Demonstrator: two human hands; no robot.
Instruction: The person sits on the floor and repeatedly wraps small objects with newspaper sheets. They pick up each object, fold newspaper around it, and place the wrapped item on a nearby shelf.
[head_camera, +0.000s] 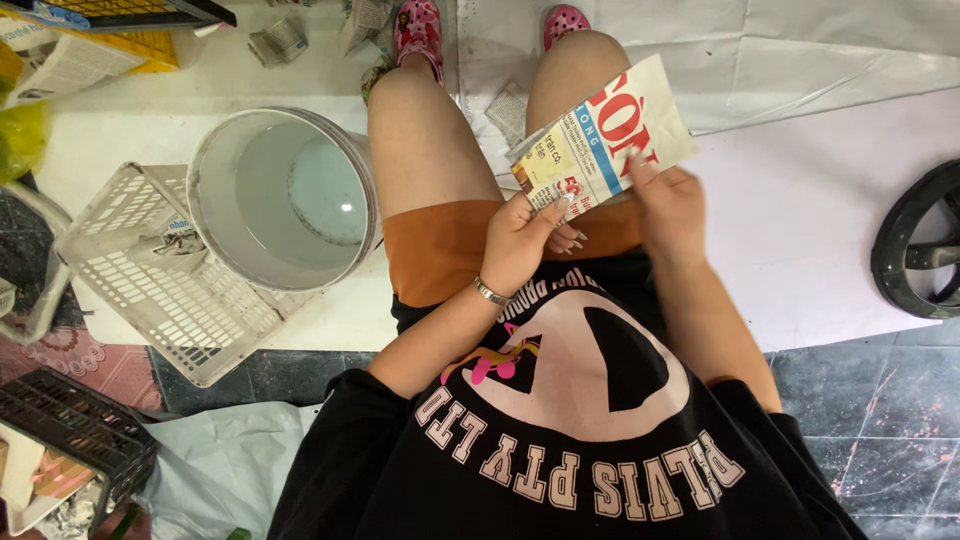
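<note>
Folded newspaper piece (600, 135) pinched by left hand (520, 240) at near corner, right hand (668, 205) probably gripping its side; long axis slanting away up-right.

1 head view, looking steeply down, close over seated lap.

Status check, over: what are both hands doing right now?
Left hand and right hand both gripping a folded newspaper over the lap. White bucket and white basket on the floor to the left, apart from the hands. Nothing blocking.
</note>
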